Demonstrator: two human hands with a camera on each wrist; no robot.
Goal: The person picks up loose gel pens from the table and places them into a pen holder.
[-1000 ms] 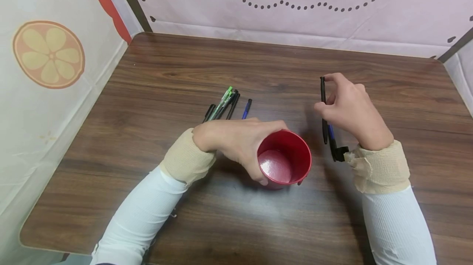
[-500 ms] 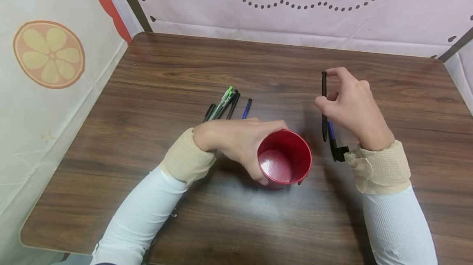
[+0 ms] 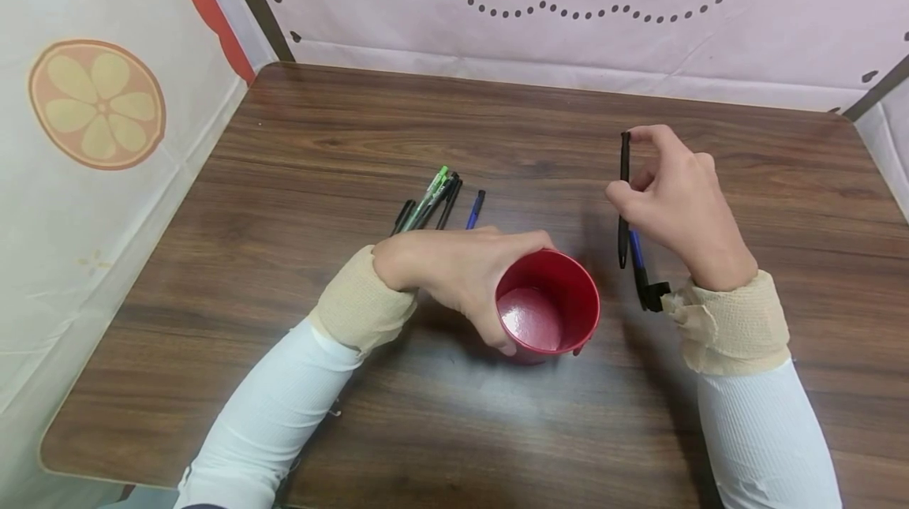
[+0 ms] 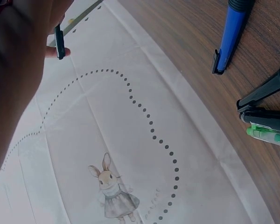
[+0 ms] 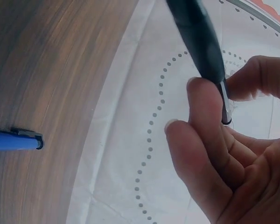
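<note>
As my widespread left fingers (image 3: 525,241) grip a cup (image 3: 552,296), at its one o'clock right fingers (image 3: 660,138) pinch a black pen (image 3: 623,245).

Place type unclear: printed cloth screens (image 3: 525,43) bordering wood-grain table (image 3: 192,288).

Table (image 3: 540,134), brown wood-grain top, rounded corners. Pale pink cloth (image 3: 568,59) beyond its far edge — dotted curve (image 3: 529,11); in the left wrist view, rabbit figure (image 4: 116,196) in grey dress. White cloth (image 3: 71,256) at left — citrus-slice print (image 3: 97,104), red scalloped band (image 3: 206,8).
</note>
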